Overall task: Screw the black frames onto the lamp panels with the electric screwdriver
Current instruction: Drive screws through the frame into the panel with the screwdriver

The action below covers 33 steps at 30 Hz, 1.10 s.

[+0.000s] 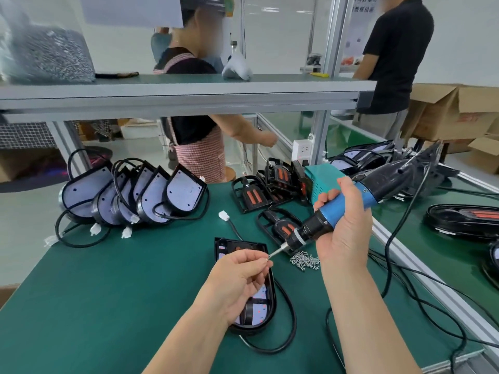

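We gripped the blue-and-black electric screwdriver (337, 209) in our right hand (345, 230). The fingers (328, 197) were curled tight round its blue barrel, and the tool was tilted so that its bit pointed toward eight o'clock. Our left hand (235, 279) was at that bit. Thumb and forefinger were pinched together on a small silver screw (267, 261) right at the bit's tip, and the other fingers lay loosely curled beneath. We could not tell whether the screw touched the bit.

Under the left hand, near the middle of the dark green desk (108, 292), the D-shaped lamp panel with its black frame (266, 300) lay flat, frame uppermost. Its black cable (290, 327) looped round the five o'clock side. At three o'clock from the panel's far end, just beside it, was a loose heap of silver screws (305, 261), below the screwdriver's nose.

At ten o'clock on the desk a row of white-faced lamp panels (151, 195) leaned one on another, with white plastic connectors (127, 232) on black leads trailing in front. At one o'clock sat a cluster of black plastic frames with orange strips (252, 195). A teal metal power box (322, 176) stood just beside the cluster at its three o'clock. The screwdriver's black cord (388, 265) ran down across the desk at four o'clock.
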Each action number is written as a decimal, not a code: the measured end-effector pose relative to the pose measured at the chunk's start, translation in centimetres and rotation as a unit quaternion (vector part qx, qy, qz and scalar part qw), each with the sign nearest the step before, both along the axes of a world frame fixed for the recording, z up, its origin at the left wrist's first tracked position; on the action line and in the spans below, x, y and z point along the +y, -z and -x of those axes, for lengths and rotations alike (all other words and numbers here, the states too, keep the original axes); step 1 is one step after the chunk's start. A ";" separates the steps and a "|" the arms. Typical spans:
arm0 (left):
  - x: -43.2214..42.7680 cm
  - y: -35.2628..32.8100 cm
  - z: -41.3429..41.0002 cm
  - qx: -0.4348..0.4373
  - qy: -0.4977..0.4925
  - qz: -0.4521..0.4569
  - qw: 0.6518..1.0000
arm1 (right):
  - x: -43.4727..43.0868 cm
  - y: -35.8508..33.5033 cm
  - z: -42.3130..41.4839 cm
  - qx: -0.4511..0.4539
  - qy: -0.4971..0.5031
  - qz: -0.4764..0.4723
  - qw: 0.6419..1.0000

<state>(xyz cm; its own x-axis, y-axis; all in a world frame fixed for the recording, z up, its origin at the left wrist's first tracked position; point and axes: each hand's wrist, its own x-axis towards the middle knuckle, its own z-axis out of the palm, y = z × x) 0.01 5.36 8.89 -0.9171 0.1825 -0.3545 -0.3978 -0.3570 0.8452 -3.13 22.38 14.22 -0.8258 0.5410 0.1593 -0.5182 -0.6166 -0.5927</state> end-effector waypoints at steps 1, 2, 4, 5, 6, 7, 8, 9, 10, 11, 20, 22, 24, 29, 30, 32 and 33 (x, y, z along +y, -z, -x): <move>-0.1 0.0 -0.1 -0.002 -0.005 -0.003 1.000 | -0.3 0.0 -0.1 -0.001 -0.002 0.000 1.000; -0.1 0.1 -0.2 -0.004 -0.011 -0.005 1.000 | -0.5 -0.1 -0.1 -0.004 -0.004 -0.003 1.000; -0.2 0.2 -0.3 -0.004 -0.026 -0.008 1.000 | -1.0 -0.2 -0.3 -0.007 -0.002 -0.015 1.000; -0.2 0.2 -0.5 -0.003 -0.036 -0.010 0.999 | -1.2 -0.3 -0.4 -0.006 -0.001 -0.020 1.000; -0.1 0.3 -0.6 0.001 -0.048 -0.014 0.999 | -1.5 -0.4 -0.5 -0.007 0.001 -0.025 1.000; 0.0 0.4 -0.8 0.007 -0.064 -0.019 0.998 | -1.8 -0.5 -0.5 -0.008 0.005 -0.028 1.000; 0.1 0.5 -1.0 0.017 -0.081 -0.020 0.996 | -2.0 -0.7 -0.6 -0.011 0.011 -0.030 0.999; 0.3 0.7 -1.2 0.032 -0.100 -0.011 0.994 | -2.3 -0.8 -0.7 -0.016 0.020 -0.032 0.999; 0.4 0.9 -1.4 0.050 -0.117 0.006 0.992 | -2.6 -1.0 -0.8 -0.024 0.032 -0.033 0.999; 0.5 1.1 -1.6 0.068 -0.132 0.028 0.988 | -2.9 -1.1 -0.9 -0.034 0.046 -0.034 0.998; -0.1 1.1 -2.2 0.209 -0.190 0.174 0.943 | -3.9 -1.6 -0.9 -0.117 0.076 0.043 0.989; -0.2 1.1 -2.4 0.218 -0.197 0.192 0.936 | -3.9 -1.5 -0.8 -0.126 0.064 0.069 0.987; -0.3 1.0 -2.4 0.209 -0.201 0.188 0.938 | -3.9 -1.2 -0.9 -0.130 0.056 0.083 0.986; -0.6 0.2 -2.6 0.166 -0.180 0.075 0.967 | -3.7 -1.3 -1.4 -0.108 0.046 0.085 0.989; -0.6 0.2 -2.7 0.167 -0.175 0.066 0.968 | -3.7 -1.5 -1.5 -0.104 0.047 0.087 0.990; -0.6 0.0 -3.0 0.167 -0.173 0.047 0.970 | -3.7 -1.8 -1.5 -0.100 0.045 0.086 0.990; -0.6 0.0 -3.0 0.166 -0.176 0.041 0.969 | -3.7 -1.9 -1.5 -0.101 0.045 0.084 0.990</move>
<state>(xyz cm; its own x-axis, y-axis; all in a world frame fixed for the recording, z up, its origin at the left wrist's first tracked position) 3.06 4.77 8.94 -0.9836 -0.1779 -0.0286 0.0356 -0.3474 0.9370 -1.65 18.63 16.11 -0.7794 0.6180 -0.1029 -0.4563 -0.6724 -0.5828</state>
